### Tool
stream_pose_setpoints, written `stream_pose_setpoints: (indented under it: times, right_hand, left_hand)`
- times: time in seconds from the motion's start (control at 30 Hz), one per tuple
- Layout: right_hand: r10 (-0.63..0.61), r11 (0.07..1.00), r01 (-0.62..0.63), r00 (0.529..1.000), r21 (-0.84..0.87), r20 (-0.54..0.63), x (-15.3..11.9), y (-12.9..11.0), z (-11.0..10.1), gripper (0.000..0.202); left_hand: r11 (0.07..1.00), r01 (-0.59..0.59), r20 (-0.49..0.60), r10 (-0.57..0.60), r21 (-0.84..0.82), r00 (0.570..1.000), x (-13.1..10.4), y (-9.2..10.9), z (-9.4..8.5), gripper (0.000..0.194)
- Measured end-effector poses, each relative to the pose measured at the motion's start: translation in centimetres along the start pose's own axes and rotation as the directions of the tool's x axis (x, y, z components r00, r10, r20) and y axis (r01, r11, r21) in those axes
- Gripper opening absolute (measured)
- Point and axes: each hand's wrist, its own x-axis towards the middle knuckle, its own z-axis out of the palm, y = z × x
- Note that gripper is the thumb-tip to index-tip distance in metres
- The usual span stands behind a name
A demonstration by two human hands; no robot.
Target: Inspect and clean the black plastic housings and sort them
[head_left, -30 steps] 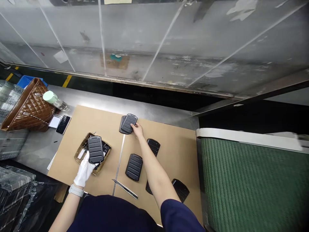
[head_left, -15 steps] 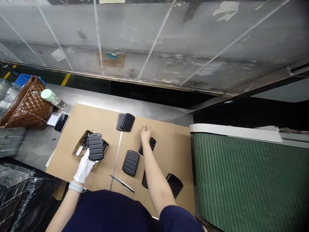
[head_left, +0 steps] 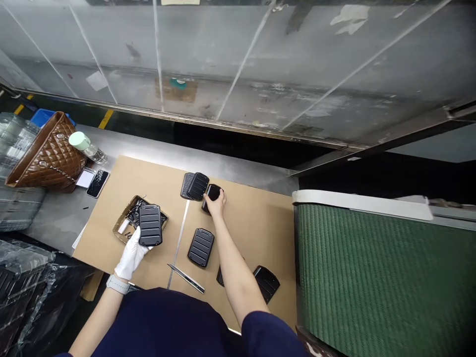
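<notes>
- The left hand (head_left: 134, 255), in a white glove, holds a black plate (head_left: 150, 225) over the box (head_left: 119, 223) of little bits. A loose grip could let it fall in.
- The bare right hand (head_left: 216, 203) has its thumb and fingers around another black plate (head_left: 212, 190), just beside two overlapping plates (head_left: 198, 186). A bump could scratch them.
- A thin tool (head_left: 186, 278) lies on the cardboard (head_left: 260, 225). If sharp, it could cut a careless arm.

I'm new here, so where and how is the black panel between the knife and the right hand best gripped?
The long edges of the black panel look best, coming from above and its left: it lies flat on the cardboard, longer than wide, and the right forearm is on its other side.
</notes>
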Motion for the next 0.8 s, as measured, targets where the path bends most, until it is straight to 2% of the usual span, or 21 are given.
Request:
stream_pose_setpoints:
  times: [0.17, 0.3, 0.4, 0.5, 0.63, 0.7, 0.8]
  right_hand:
    - [-0.002, 1.0, 0.004, 0.998, -0.031, 0.068, 2.7, -2.6, 1.8, 0.048]
    - [-0.04, 0.998, 0.042, 0.997, -0.038, 0.065, 2.2, -2.2, 0.9, 0.049]
    - [-0.062, 0.997, 0.064, 0.997, -0.036, 0.04, -1.4, 0.1, -1.2, 0.056]
    - [-0.061, 0.997, 0.062, 0.998, -0.045, 0.025, -8.0, 3.6, -2.6, 0.07]
    - [-0.046, 0.991, 0.049, 0.999, -0.122, 0.027, -16.4, 7.5, -1.7, 0.087]
    - [-0.055, 0.976, 0.066, 0.997, -0.208, 0.058, -18.4, 8.2, -0.8, 0.087]
    - [-0.067, 0.974, 0.087, 0.993, -0.211, 0.098, -17.7, 8.0, -0.5, 0.084]
  left_hand:
    - [1.0, -0.005, -0.06, 0.005, 0.007, 0.998, -1.3, 0.2, -1.0, 0.048]
    - [1.0, -0.001, -0.048, 0.0, -0.001, 0.999, -1.8, 0.2, -1.4, 0.052]
    - [1.0, -0.003, -0.03, 0.003, 0.012, 1.0, -1.9, 0.1, -1.4, 0.053]
    - [1.0, 0.004, 0.006, -0.004, 0.025, 1.0, -1.7, -0.4, -1.3, 0.053]
    - [0.998, 0.041, 0.064, -0.044, 0.057, 0.997, -1.0, -1.0, -0.6, 0.052]
    - [0.997, 0.049, 0.097, -0.055, 0.064, 0.994, -0.8, -1.3, -0.1, 0.053]
    - [0.997, 0.052, 0.119, -0.06, 0.063, 0.991, -0.6, -1.5, 0.3, 0.057]
